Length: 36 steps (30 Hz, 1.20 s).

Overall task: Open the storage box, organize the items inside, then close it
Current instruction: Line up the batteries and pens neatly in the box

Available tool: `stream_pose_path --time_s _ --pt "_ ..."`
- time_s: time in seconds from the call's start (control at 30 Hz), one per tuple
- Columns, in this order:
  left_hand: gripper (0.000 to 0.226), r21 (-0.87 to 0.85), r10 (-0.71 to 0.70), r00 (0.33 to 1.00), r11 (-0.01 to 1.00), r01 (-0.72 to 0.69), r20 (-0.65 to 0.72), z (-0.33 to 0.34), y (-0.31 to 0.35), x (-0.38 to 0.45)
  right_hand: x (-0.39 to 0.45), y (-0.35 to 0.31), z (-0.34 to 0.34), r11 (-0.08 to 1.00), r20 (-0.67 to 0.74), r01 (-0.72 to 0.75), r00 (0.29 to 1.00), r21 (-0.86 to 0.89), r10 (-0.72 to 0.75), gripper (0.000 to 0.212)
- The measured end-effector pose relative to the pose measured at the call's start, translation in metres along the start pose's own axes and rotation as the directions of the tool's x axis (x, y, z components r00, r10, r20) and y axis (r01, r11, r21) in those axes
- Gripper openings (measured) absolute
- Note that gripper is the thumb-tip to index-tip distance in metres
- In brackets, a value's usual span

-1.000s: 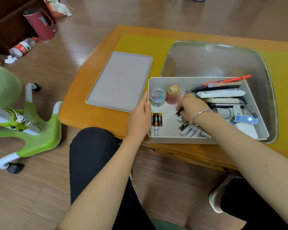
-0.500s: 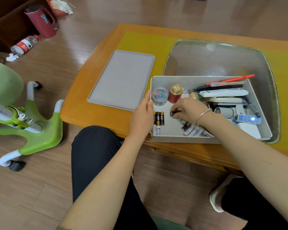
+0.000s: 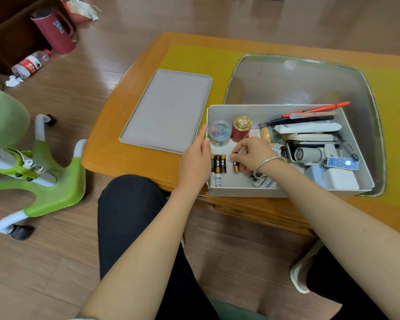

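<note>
The right hand (image 3: 252,153) pinches a battery (image 3: 236,166) lying front-to-back, just right of the lined-up batteries (image 3: 218,163) beside the left hand (image 3: 195,163), which rests open against the storage box (image 3: 240,191) wall.

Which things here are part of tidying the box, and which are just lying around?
Part of the job: storage box, its lid, batteries, left hand, right hand.
Lying about: red jug, water bottle, green chair.

The right hand (image 3: 252,153) has carried a battery (image 3: 235,166) beside the lined-up batteries (image 3: 218,163).
</note>
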<state>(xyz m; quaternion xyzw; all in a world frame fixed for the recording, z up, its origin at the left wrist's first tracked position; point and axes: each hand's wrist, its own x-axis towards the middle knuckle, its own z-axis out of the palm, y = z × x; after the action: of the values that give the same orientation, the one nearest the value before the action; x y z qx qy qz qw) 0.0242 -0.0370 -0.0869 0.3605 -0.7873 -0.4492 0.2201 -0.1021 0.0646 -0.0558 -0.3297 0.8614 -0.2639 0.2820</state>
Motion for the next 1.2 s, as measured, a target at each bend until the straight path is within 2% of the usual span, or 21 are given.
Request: stream_pose_path --time_s 0.17,0.23,0.37,0.47,0.8,1.07,1.13,1.2 --pt "0.045 0.032 0.024 1.000 0.999 -0.024 0.018 -0.002 0.005 -0.002 0.002 0.001 0.003 0.999 0.022 -0.029 0.999 0.036 0.028 0.017" --pt "0.045 0.035 0.032 0.999 0.999 -0.032 0.017 -0.002 0.005 -0.001 0.001 0.002 0.000 1.000 0.033 -0.004 0.999 -0.022 0.004 0.028" --pt "0.045 0.024 0.029 1.000 0.999 -0.029 0.010 -0.001 0.002 0.000 -0.002 0.000 -0.001 0.984 0.179 0.072 0.983 -0.165 -0.042 0.055" --pt "0.045 0.026 0.031 1.000 0.999 -0.031 0.002 -0.001 0.003 -0.001 0.000 0.000 0.005 0.960 0.176 0.125 0.981 -0.250 -0.082 0.065" --pt "0.045 0.017 0.017 1.000 1.000 -0.017 -0.004 0.001 -0.001 0.001 0.009 0.004 0.018 0.915 0.114 0.226 0.973 -0.335 -0.199 0.065" --pt "0.045 0.021 0.016 1.000 1.000 -0.016 -0.006 0.000 0.000 0.000 0.008 0.006 0.014 0.937 0.091 0.200 0.979 -0.288 -0.181 0.071" --pt "0.045 0.020 0.021 1.000 1.000 -0.021 0.003 -0.001 0.002 -0.001 0.005 0.010 0.002 0.948 0.045 0.179 0.984 -0.264 -0.173 0.066" --pt "0.045 0.011 0.017 1.000 1.000 -0.018 0.014 -0.001 0.002 -0.001 0.002 0.018 -0.016 0.943 -0.038 0.158 0.984 -0.293 -0.176 0.048"
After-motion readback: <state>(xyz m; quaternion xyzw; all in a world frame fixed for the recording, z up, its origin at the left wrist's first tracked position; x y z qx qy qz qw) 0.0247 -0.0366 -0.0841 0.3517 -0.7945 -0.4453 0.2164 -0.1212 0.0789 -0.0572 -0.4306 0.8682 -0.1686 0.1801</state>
